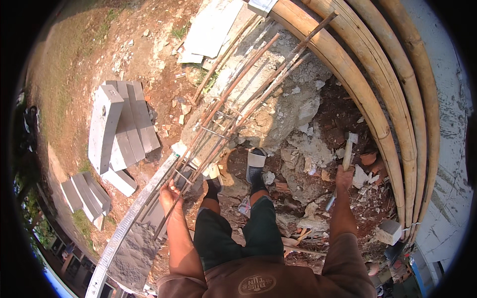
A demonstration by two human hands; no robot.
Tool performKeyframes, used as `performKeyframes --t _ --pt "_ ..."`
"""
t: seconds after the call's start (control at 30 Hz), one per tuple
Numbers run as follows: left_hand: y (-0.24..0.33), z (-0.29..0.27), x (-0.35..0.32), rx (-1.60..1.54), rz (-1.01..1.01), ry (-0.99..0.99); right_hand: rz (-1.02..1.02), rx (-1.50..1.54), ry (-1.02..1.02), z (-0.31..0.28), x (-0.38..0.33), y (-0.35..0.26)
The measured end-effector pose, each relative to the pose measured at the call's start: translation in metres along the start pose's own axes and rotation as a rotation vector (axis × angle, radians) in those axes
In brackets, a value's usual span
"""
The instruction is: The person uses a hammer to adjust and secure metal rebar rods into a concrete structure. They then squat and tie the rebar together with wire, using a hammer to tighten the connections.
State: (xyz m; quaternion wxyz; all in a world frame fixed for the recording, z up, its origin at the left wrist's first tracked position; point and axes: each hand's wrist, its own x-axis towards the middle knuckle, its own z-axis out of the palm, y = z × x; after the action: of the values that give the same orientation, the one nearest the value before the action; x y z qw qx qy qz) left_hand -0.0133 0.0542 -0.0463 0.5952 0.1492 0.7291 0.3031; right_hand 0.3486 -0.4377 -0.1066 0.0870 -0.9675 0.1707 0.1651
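My left hand [171,195] is closed around a rod at the near end of a rebar cage [214,130]. The cage is made of long rusty bars tied with stirrups, and it slants up and to the right over a concrete lump. In my right hand [345,177] is a hammer [348,151] with a pale wooden handle, its head pointing away from me above broken rubble. A short bluish rod [331,202] shows beside my right wrist; whether it is part of the hammer I cannot tell.
Long bamboo poles [370,107] curve along the right beside a pale wall [447,198]. Grey blocks [126,126] are stacked at left, with more blocks [89,192] nearer. Grey sand [133,256] lies behind a pale metal strip [126,223]. Rubble [303,184] surrounds my feet.
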Motion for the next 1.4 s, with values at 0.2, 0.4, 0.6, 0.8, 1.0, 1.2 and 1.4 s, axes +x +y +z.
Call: performKeyframes --t 0.2,0.4,0.6,0.8,1.0,1.2,1.4 --pt "-0.006 0.006 -0.007 -0.015 -0.019 0.096 -0.035 0.485 -0.406 -0.116 -0.090 -0.032" --pt "-0.010 0.021 -0.017 -0.025 0.009 0.151 -0.457 0.518 -0.619 -0.232 -0.140 -0.214" --pt "-0.022 0.020 0.001 -0.135 -0.031 0.195 -0.567 0.182 -0.483 -0.237 -0.145 -0.336" --pt "-0.038 0.015 0.010 -0.168 -0.007 0.149 -0.626 0.055 -0.311 -0.214 -0.137 -0.374" --pt "-0.026 0.026 -0.005 -0.135 -0.055 0.169 -0.636 -0.129 -0.295 -0.229 -0.135 -0.392" --pt "-0.015 0.032 -0.017 -0.118 -0.034 0.205 -0.572 -0.063 -0.445 -0.252 -0.148 -0.409" --pt "-0.020 0.029 -0.011 -0.127 -0.094 0.197 -0.620 -0.225 -0.430 -0.237 -0.133 -0.424"
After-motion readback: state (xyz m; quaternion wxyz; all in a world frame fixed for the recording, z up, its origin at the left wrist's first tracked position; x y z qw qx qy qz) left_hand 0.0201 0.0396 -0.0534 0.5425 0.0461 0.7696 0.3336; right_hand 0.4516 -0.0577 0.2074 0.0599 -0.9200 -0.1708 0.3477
